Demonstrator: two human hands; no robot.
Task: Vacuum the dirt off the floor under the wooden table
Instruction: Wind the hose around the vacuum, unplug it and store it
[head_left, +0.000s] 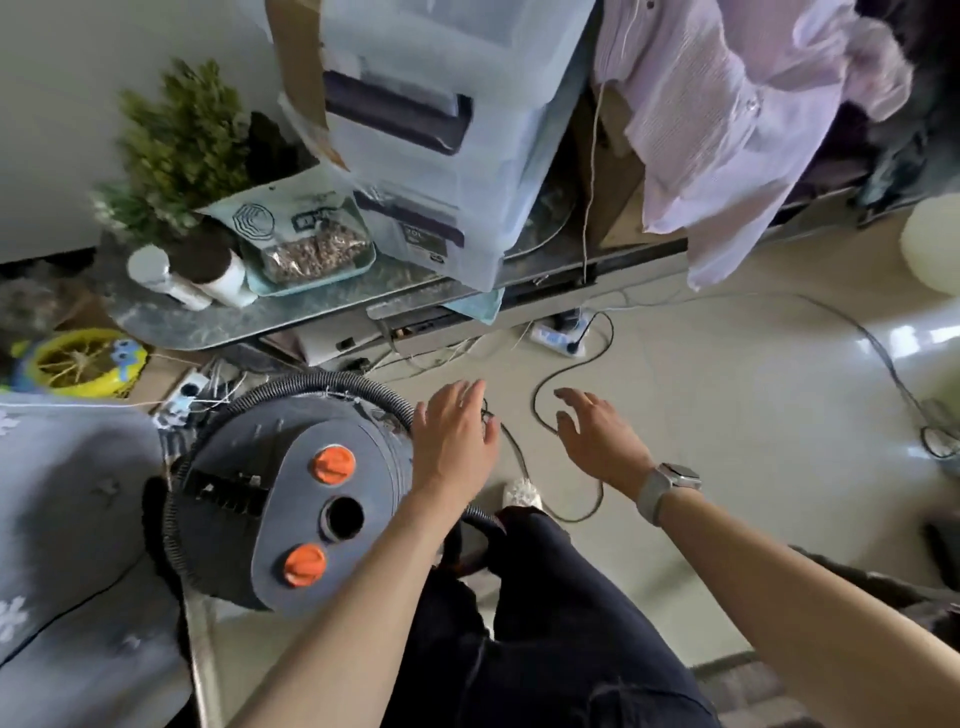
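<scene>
Here both hands reach forward and down with nothing in them. The left hand (453, 436) is spread flat, fingers loose, hovering over the right edge of the vacuum cleaner (291, 499), at the spot where the ribbed black hose (332, 387) curves around the top of the drum; whether the palm actually touches the hose or the body cannot be told. The right hand (597, 436) is likewise unclenched, fingers extended, above the pale tiled floor (727, 415), with a smartwatch (670, 480) on its wrist.

The vacuum cleaner stands on the floor at lower left, a dark grey drum with two orange knobs (332, 464) and a round black port between them. A thin black cord (566, 374) loops over the floor just beyond the fingertips and runs toward a white power strip (563, 335) near the foot of a low surface (249, 317). That surface carries a green plant (182, 140), a white bottle (156, 275), a tray with a bag of granules (311, 254) and stacked clear plastic bins (447, 130). A lilac shirt (737, 119) hangs at upper right. Dark trousers and one light slipper (522, 493) show below the arms.
</scene>
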